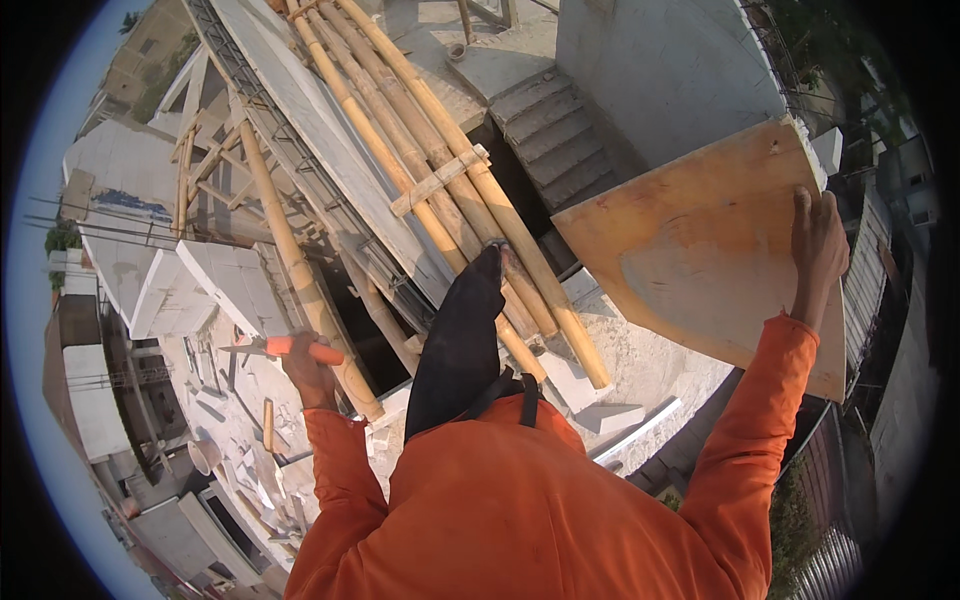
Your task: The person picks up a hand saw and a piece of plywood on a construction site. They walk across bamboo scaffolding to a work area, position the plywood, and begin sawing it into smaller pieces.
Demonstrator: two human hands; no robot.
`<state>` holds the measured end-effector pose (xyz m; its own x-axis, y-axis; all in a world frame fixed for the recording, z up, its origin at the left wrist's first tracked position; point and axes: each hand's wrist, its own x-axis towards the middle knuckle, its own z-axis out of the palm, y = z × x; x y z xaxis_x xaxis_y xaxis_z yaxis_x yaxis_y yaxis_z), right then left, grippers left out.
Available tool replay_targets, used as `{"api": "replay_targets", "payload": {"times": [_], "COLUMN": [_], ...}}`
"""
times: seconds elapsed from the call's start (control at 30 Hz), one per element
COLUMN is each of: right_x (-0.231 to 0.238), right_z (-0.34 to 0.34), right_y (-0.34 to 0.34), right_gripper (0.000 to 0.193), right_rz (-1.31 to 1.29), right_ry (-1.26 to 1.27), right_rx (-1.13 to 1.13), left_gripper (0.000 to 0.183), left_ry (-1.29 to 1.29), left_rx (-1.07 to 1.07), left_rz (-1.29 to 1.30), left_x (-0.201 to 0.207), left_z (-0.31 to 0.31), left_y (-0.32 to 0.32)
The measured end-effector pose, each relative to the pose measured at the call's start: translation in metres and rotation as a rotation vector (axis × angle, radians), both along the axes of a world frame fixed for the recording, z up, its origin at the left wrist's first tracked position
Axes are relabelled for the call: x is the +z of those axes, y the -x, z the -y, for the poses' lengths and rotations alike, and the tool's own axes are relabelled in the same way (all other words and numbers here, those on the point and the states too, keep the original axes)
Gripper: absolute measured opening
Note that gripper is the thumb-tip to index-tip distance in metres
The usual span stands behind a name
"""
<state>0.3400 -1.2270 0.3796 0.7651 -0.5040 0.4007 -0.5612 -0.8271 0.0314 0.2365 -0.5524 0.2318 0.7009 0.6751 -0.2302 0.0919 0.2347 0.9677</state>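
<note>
Wooden board (690,250) gripped at edge by right hand (820,243) — likely stiff, unwieldy, best held by opposite edges — orange-handled tool (281,346) clasped in left hand (309,376).

Lit brightly by daylight; palest around eight o'clock, shaded on the steps (556,128) at one, bowed toward a blackened, softened rim.

Concrete stairs (556,130) beside a grey wall (665,75)
</note>
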Motion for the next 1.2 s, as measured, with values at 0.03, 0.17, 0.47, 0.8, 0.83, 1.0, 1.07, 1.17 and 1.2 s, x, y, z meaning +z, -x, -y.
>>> {"api": "replay_targets", "payload": {"times": [0.03,0.17,0.47,0.8,0.83,1.0,1.07,1.17,1.2], "right_x": [0.001,0.007,-0.005,0.005,0.011,-0.011,-0.003,0.004,0.005], "right_z": [-0.004,-0.021,-0.009,-0.020,-0.033,-0.070,-0.099,-0.110,-0.111], "right_y": [-0.008,-0.033,-0.103,-0.212,-0.217,-0.216,-0.204,-0.184,-0.182], "right_gripper": [0.049,0.049,0.048,0.029,0.027,0.035,0.033,0.033,0.033], "right_rz": [-0.009,-0.010,-0.066,-0.340,-0.371,-0.341,-0.315,-0.303,-0.304], "right_ry": [-0.008,-0.013,-0.031,-0.343,-0.388,-0.172,-0.206,-0.246,-0.257], "right_rx": [0.001,0.014,0.111,0.208,0.196,0.092,-0.008,-0.031,-0.031], "left_gripper": [0.011,0.013,0.018,0.018,0.019,0.023,0.023,0.024,0.022], "left_ry": [-0.016,0.016,-0.090,-0.092,-0.080,-0.189,-0.249,-0.289,-0.393], "left_rx": [-0.023,-0.126,-0.042,0.106,0.113,0.126,0.139,0.188,0.216], "left_rz": [-0.033,-0.043,-0.115,-0.058,-0.064,-0.060,-0.108,-0.165,-0.191], "left_x": [0.002,-0.004,-0.020,0.006,0.018,0.079,0.102,0.152,0.147], "left_z": [0.004,0.003,0.013,-0.041,-0.046,-0.075,-0.085,-0.091,-0.109], "left_y": [-0.007,-0.039,-0.117,-0.298,-0.310,-0.344,-0.342,-0.339,-0.334]}}
